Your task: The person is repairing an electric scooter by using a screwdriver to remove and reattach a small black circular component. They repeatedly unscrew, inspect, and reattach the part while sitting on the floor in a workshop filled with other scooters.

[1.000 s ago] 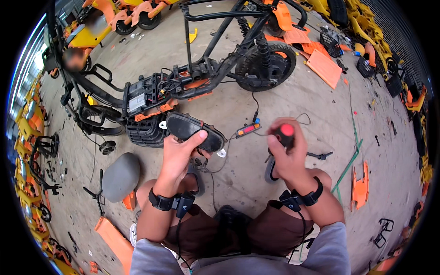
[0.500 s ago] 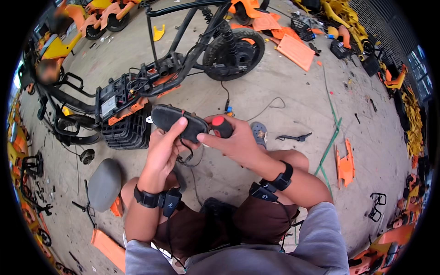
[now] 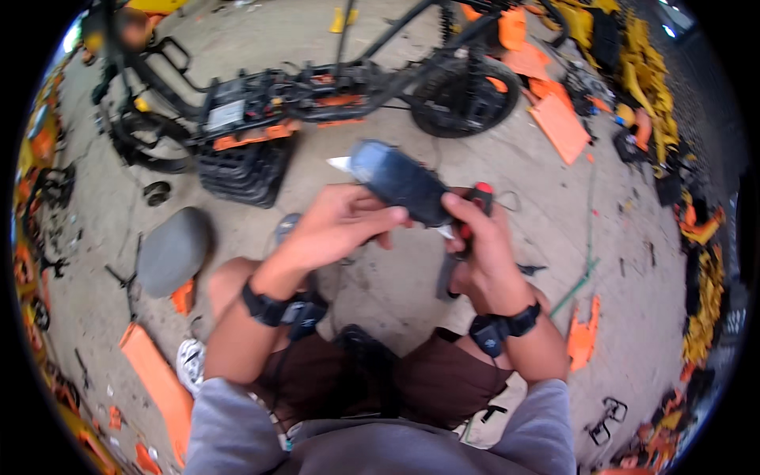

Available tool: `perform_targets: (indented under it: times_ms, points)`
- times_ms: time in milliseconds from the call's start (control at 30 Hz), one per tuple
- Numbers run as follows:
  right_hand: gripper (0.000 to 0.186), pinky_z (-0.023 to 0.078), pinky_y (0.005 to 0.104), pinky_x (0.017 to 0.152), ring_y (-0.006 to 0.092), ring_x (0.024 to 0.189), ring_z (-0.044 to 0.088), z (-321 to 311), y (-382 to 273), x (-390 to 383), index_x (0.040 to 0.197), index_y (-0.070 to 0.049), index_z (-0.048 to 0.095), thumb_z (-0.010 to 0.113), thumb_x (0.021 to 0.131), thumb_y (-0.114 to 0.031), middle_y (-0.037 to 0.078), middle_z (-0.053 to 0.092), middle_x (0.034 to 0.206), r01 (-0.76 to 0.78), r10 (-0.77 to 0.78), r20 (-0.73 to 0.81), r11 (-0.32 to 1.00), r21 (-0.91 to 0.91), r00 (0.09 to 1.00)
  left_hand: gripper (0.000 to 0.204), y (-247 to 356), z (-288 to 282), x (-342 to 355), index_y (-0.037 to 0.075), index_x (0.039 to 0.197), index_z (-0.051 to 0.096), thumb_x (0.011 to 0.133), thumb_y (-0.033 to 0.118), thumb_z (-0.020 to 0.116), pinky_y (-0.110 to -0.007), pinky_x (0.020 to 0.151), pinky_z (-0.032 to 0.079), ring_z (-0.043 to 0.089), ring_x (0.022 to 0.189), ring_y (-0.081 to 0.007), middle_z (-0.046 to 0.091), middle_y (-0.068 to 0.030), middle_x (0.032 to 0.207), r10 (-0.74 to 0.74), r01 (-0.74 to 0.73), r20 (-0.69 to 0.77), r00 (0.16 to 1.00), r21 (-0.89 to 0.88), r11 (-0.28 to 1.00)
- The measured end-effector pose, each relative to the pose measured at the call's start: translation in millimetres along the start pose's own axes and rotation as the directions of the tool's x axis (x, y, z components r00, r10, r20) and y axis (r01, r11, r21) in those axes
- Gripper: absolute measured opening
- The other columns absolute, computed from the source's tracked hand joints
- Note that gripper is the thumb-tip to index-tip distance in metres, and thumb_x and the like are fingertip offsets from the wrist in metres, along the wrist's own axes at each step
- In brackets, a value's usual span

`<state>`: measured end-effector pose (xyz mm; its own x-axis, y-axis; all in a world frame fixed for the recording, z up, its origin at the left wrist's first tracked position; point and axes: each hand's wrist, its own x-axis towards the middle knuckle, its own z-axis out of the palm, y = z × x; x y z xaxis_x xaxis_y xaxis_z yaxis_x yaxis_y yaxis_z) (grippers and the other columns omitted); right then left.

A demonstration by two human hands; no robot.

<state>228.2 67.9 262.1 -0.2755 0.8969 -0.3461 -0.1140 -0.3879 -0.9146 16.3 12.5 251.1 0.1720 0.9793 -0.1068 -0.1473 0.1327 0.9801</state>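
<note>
A dark, glossy, elongated part with rounded ends (image 3: 404, 180), perhaps a scooter display unit, is raised before me, tilted with its right end lower. A white tip (image 3: 340, 163) juts from its left end. My left hand (image 3: 332, 226) is curled at its lower edge, thumb across that edge; motion blur hides the exact contact. My right hand (image 3: 483, 237) pinches the right end under its thumb and also holds a screwdriver (image 3: 481, 192) with a red-and-black handle, upright in the fingers. Something small and pale shows under the part's right end, too blurred to name.
A stripped black scooter frame (image 3: 317, 91) stands beyond my hands, a stack of black crates (image 3: 241, 170) under it. A grey seat (image 3: 174, 252) lies at left. Orange panels (image 3: 162, 380) and a green strap (image 3: 582, 283) lie on the floor. Yellow parts (image 3: 649, 71) are piled at right.
The part has moved right and its smooth, glossy face now shows. My left hand has shifted to its lower edge. The screwdriver handle has turned more upright. The view has shifted too.
</note>
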Motion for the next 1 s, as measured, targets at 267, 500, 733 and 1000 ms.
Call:
perform_targets:
  times_ms: [267,500,733,1000]
  points:
    - [0.025,0.035,0.0245,0.044,0.0090,0.043,0.043,-4,-3,1,0.088,-0.003,0.061,0.070,0.084,-0.026,0.000,0.051,0.055,-0.138,0.108,0.189,0.978,0.155,0.976,0.019,10,-3,-14,-0.004,0.108,0.064,0.092,0.007,0.064,-0.026,0.065,0.052,0.063,0.074,-0.0115,0.071,-0.0094,0.091,0.118,-0.117,0.031,0.993,-0.031,0.993]
    - [0.023,0.034,0.0257,0.043,0.0081,0.043,0.041,-15,-3,6,0.096,-0.003,0.063,0.069,0.086,-0.023,0.001,0.054,0.061,-0.260,0.173,0.327,0.934,0.245,0.929,0.015,7,3,-15,-0.005,0.095,0.067,0.086,0.005,0.072,-0.023,0.058,0.049,0.061,0.066,-0.0092,0.068,-0.0073,0.078,0.127,-0.122,-0.084,0.988,0.064,0.990]
    - [0.019,0.029,0.0240,0.041,0.0071,0.040,0.034,-11,-4,2,0.081,-0.005,0.059,0.066,0.086,-0.022,0.000,0.054,0.059,-0.327,0.232,0.345,0.912,0.249,0.909,0.050,0,-4,-4,-0.005,0.121,0.054,0.078,0.003,0.079,-0.024,0.049,0.047,0.060,0.063,-0.0107,0.069,-0.0108,0.093,0.032,-0.040,-0.072,0.997,-0.111,0.993]
    - [0.020,0.032,0.0250,0.041,0.0084,0.040,0.038,-8,4,8,0.090,-0.004,0.060,0.063,0.090,-0.025,0.004,0.059,0.066,-0.447,0.319,0.465,0.872,0.197,0.826,0.066,-1,-2,-1,-0.004,0.129,0.043,0.073,-0.002,0.078,-0.022,0.045,0.048,0.065,0.069,-0.0141,0.062,-0.0233,0.120,0.164,-0.177,-0.070,0.984,-0.301,0.937]
